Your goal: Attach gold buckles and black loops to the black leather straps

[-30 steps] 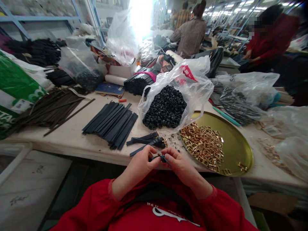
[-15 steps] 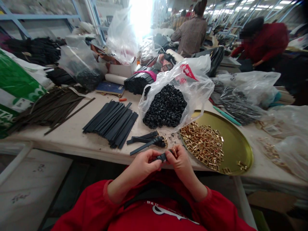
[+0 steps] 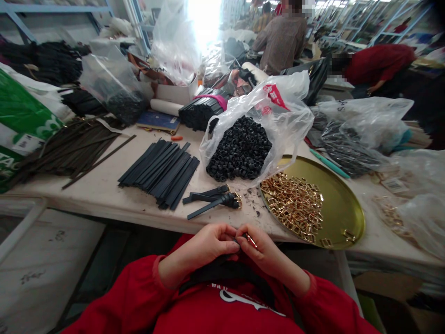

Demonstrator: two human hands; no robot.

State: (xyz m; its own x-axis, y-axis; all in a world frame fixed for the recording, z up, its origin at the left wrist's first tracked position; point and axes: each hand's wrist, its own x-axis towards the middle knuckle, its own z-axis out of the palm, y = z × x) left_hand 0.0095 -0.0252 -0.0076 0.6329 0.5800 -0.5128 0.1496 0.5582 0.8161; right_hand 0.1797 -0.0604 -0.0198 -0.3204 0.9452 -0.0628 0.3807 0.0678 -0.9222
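Close to my body, below the table's front edge, both hands meet with fingers closed on a small dark strap with a gold buckle (image 3: 251,241). My left hand (image 3: 212,245) pinches the strap, which its fingers mostly cover. My right hand (image 3: 260,250) grips the buckle end, and a bit of gold shows between the fingers. Just beyond lie several dark straps with gold buckles (image 3: 222,200). Farther left is a spread stack of plain dark strips (image 3: 160,171). To the right, a round gold tray (image 3: 342,204) carries a heap of gold buckles (image 3: 295,204).
Behind the straps, a clear plastic bag (image 3: 288,111) lies open, full of small black loops (image 3: 239,150). Brown strips (image 3: 79,150) and a green-and-white bag (image 3: 28,120) are at the left. A teal pen-like tool (image 3: 330,163) rests beyond the tray. Two people work farther back.
Both hands have moved down toward my body with the strap, away from the table edge. My fingers now hide more of it. In the background, the person in red bends lower.
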